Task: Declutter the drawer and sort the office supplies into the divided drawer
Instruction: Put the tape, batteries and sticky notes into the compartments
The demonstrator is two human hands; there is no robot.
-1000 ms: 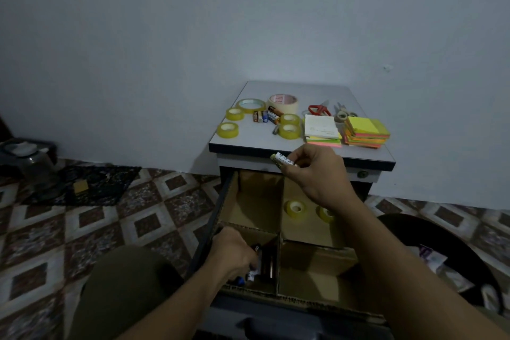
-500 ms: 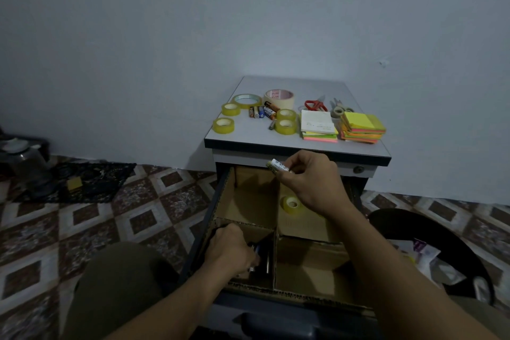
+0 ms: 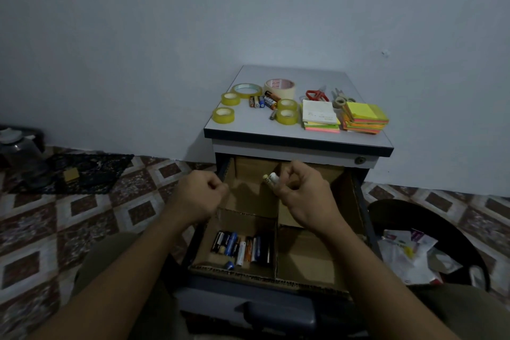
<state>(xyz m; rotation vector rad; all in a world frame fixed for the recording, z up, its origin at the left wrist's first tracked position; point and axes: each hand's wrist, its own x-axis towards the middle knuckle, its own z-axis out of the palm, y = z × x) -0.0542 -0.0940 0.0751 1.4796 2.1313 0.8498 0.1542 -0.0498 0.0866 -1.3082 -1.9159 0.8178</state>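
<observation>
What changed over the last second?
Left hand came up out of the near-left compartment to the left edge of the drawer, fingers curled, nothing visible in it. The batteries it covered now show. Right hand keeps pinching its battery, now lower, over the far compartments. Supplies on the cabinet top are unchanged.

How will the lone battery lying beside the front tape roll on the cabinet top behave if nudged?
The lone battery is a small cylinder on its side on the smooth cabinet top, so it will probably roll. The tape roll beside it would likely stop it that way. It looks rigid, so a light pinch should hold.
</observation>
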